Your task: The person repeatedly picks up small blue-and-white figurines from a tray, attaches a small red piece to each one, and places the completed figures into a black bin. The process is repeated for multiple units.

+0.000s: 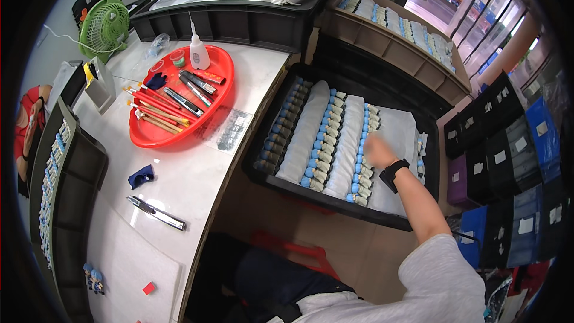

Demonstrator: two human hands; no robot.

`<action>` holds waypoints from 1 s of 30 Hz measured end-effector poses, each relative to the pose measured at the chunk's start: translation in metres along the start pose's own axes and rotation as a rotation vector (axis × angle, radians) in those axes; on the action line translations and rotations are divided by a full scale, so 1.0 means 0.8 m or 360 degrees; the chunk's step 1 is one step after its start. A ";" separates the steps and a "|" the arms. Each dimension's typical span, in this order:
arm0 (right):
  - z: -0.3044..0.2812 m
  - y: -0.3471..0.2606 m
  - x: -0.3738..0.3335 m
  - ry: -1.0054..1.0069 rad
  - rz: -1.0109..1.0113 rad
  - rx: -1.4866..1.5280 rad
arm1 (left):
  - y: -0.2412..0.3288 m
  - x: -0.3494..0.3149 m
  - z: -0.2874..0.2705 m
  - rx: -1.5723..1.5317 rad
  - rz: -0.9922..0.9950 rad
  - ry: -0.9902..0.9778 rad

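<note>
My right hand (379,151) reaches over the black crate (329,199) on the right, its wrist wearing a dark band. It is at the row of small blue-haired figurines (363,170) beside a white sheet (399,131). The hand is blurred, so its fingers and anything in them cannot be made out. More figurines (320,149) lie in a row between rolled white padding strips (304,131). My left hand is not in view. Two small blue-haired figurines (94,280) and a little red block (149,288) sit on the white mat (134,251) at the lower left.
On the white table, a red tray (206,128) holds brushes, cutters and a dropper bottle (199,54). A utility knife (156,212) and dark blue cloth (141,176) lie nearer. A figurine crate (72,191) borders the left; a brown crate (400,42) stands behind. Stacked bins (496,155) line the right.
</note>
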State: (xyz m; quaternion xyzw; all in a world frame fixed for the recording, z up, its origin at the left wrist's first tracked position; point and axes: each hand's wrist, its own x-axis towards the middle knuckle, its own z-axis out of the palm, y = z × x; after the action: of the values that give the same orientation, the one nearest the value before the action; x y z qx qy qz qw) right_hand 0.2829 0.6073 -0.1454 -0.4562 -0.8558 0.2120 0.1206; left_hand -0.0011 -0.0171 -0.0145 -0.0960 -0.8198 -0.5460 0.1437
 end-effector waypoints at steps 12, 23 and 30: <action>-0.012 0.024 0.059 0.0003 0.0158 -0.0423 | -0.004 0.000 -0.002 -0.0059 -0.0030 0.0019; -0.043 0.135 -0.064 0.0627 0.0844 -0.0137 | -0.006 0.000 -0.006 0.0059 0.0017 -0.0015; -0.043 0.175 -0.168 0.0309 0.1443 0.0608 | -0.011 0.004 -0.007 0.0016 0.0006 -0.0042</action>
State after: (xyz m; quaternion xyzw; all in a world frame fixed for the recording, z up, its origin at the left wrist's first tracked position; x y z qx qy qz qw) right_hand 0.4732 0.5729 -0.1833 -0.7696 -0.5021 0.3526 0.1769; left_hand -0.0066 -0.0256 -0.0190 -0.1042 -0.8242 -0.5402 0.1344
